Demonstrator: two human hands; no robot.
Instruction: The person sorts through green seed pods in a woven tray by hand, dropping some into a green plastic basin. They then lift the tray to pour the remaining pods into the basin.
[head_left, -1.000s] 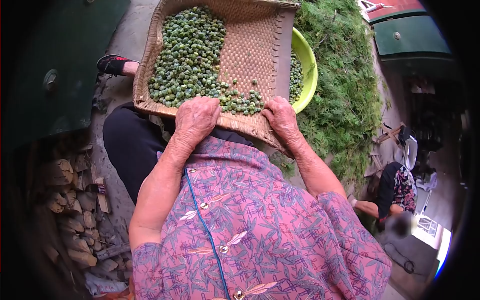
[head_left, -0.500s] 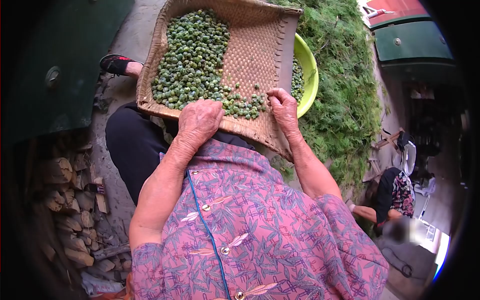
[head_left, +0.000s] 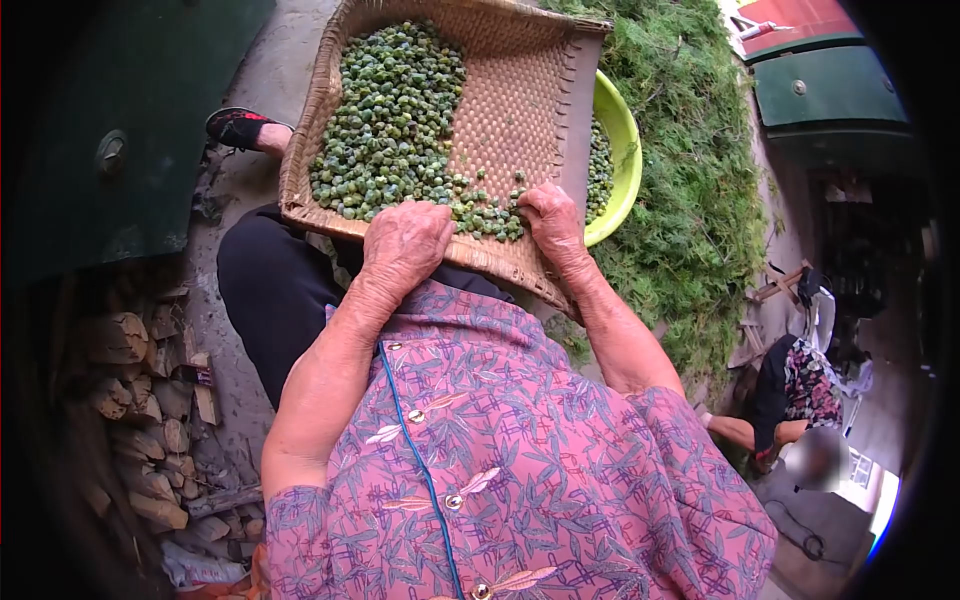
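A woven winnowing basket point(head_left: 505, 120) lies tilted across my lap. Small round green cones point(head_left: 395, 120) are heaped in its left part, with a thinner scatter point(head_left: 490, 215) along the near edge. My left hand point(head_left: 408, 240) is closed at the near rim, its fingertips curled out of sight by the heap. Over the right end of the scatter is my right hand point(head_left: 556, 225), thumb and fingers pinched together among the cones. What either hand holds is hidden. A yellow-green basin point(head_left: 627, 160) with more cones stands partly beneath the basket's right edge.
Cut green conifer branches point(head_left: 690, 170) cover the ground to the right. Split firewood point(head_left: 150, 420) is stacked at the lower left, near a dark green panel point(head_left: 110, 150). Another person point(head_left: 790, 400) sits bent at the far right.
My right hand has moved left and slightly down, from the basket's right edge to the scattered cones. My left hand stays closed at the near rim. The view has shifted slightly.
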